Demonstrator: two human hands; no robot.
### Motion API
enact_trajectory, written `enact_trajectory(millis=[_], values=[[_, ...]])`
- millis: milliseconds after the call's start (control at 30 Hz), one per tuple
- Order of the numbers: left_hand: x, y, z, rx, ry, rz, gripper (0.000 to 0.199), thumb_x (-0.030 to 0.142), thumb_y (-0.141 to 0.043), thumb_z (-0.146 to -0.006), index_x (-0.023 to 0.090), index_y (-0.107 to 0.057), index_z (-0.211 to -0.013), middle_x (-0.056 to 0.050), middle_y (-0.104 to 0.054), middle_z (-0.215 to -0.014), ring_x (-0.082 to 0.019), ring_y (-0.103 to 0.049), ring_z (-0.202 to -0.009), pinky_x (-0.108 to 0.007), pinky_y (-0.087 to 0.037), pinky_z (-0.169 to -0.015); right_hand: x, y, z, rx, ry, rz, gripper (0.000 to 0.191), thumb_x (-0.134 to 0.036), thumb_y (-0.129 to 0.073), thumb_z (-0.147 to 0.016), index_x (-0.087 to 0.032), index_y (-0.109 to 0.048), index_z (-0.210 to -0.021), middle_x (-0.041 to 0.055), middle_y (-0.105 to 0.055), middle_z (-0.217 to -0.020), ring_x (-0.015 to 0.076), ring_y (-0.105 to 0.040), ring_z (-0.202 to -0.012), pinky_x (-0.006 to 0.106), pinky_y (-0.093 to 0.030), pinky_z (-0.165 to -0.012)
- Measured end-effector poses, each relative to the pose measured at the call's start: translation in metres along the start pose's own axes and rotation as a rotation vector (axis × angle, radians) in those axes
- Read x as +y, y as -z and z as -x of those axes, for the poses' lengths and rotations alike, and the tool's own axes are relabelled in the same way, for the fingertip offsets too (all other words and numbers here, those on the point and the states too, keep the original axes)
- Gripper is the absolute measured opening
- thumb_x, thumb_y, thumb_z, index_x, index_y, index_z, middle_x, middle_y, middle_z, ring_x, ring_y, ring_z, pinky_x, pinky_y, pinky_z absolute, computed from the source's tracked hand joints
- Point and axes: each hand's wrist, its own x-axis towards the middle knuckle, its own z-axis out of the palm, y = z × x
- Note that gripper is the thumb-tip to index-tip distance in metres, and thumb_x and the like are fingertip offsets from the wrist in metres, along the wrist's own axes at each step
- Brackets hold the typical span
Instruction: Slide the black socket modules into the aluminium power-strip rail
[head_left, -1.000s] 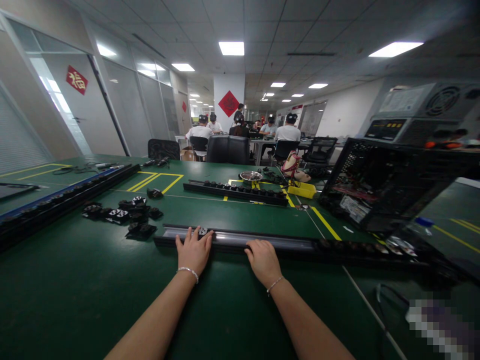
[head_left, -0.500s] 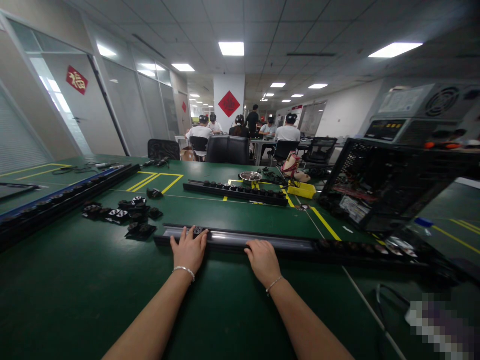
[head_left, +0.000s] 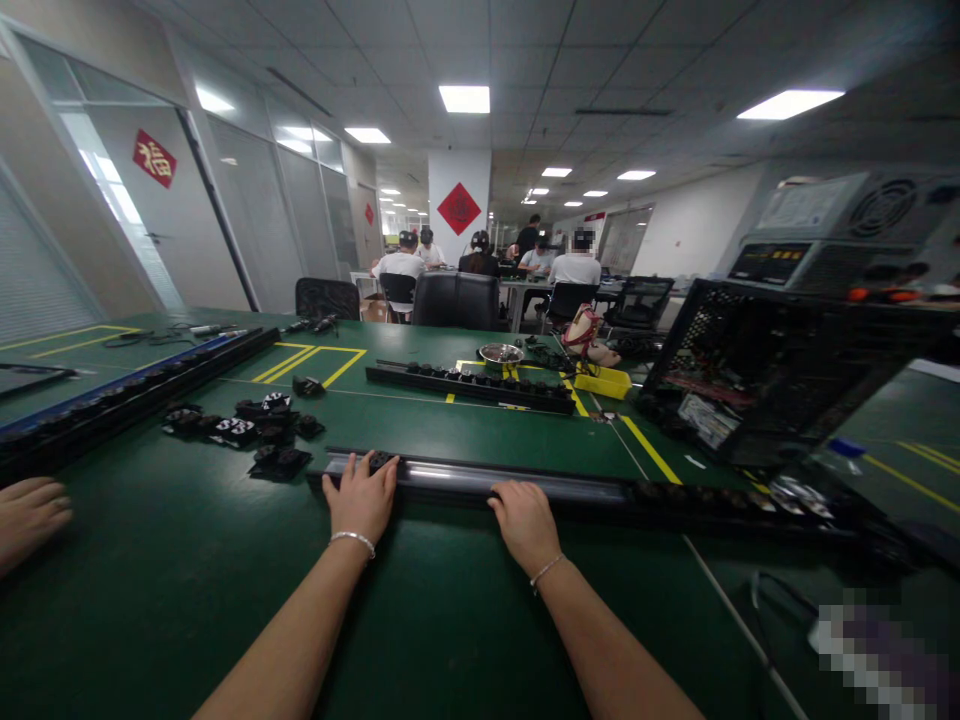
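From where I stand, both hands are at a long black rail (head_left: 450,480) lying across the green worktop (head_left: 450,610). The left hand (head_left: 361,505) is near the rail's left end, its fingers spread over a small black block (head_left: 384,459) in the channel; whether that grip is pinching the block or just resting against it, I can't tell. The right hand (head_left: 527,525) has its grip closed on the rail's near edge, around the middle, fingers curled over the top. More black parts fill the rail's right end.

Just beyond the left end sits a pile (head_left: 262,432) of black pieces, some with white markings. Past the rail lies a shorter rail (head_left: 465,385), with a metal dish (head_left: 501,353) and a yellow tray (head_left: 604,381) near it. At the far left, someone else's hand (head_left: 31,520) reaches in, near a blue-edged rail (head_left: 135,400). An open computer case (head_left: 757,370) stands on the right.
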Motion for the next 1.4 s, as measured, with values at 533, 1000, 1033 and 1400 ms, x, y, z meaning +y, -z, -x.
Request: enact_trajectory(millis=[533, 1000, 1033, 1400], values=[[-0.015, -0.002, -0.007, 0.004, 0.044, 0.029, 0.037, 0.037, -0.031, -0.089, 0.035, -0.058, -0.114, -0.007, -0.051, -0.129, -0.029, -0.032, -0.127, -0.062, -0.025, -0.096, 0.002, -0.003, 0.000, 0.024, 0.016, -0.003, 0.012, -0.021, -0.050, -0.084, -0.021, -0.061, -0.090, 0.0020, -0.065, -0.087, 0.0167, -0.055, -0.084, 0.030, -0.034, -0.082], [-0.023, 0.002, -0.010, 0.022, 0.075, 0.008, 0.039, 0.036, -0.031, -0.089, 0.031, -0.059, -0.114, -0.008, -0.052, -0.126, -0.030, -0.035, -0.124, -0.055, -0.033, -0.094, 0.003, -0.003, 0.001, 0.033, 0.021, 0.010, 0.011, -0.021, -0.051, -0.083, -0.021, -0.061, -0.089, 0.0021, -0.065, -0.087, 0.0169, -0.055, -0.084, 0.031, -0.035, -0.081], [-0.024, 0.003, -0.010, 0.023, 0.079, 0.004, 0.039, 0.036, -0.031, -0.089, 0.031, -0.059, -0.114, -0.009, -0.052, -0.126, -0.030, -0.036, -0.124, -0.054, -0.033, -0.094, 0.003, -0.002, 0.001, 0.033, 0.022, 0.014, 0.011, -0.021, -0.051, -0.084, -0.021, -0.061, -0.090, 0.0022, -0.065, -0.087, 0.0168, -0.055, -0.084, 0.030, -0.035, -0.081], [-0.033, 0.005, -0.013, 0.020, 0.154, -0.010, 0.039, 0.037, -0.031, -0.088, 0.032, -0.059, -0.115, -0.007, -0.052, -0.127, -0.032, -0.036, -0.123, -0.051, -0.032, -0.096, 0.002, 0.000, 0.001, 0.030, 0.021, 0.018, 0.012, -0.021, -0.050, -0.084, -0.021, -0.060, -0.090, 0.0019, -0.065, -0.087, 0.0161, -0.055, -0.084, 0.030, -0.035, -0.081]])
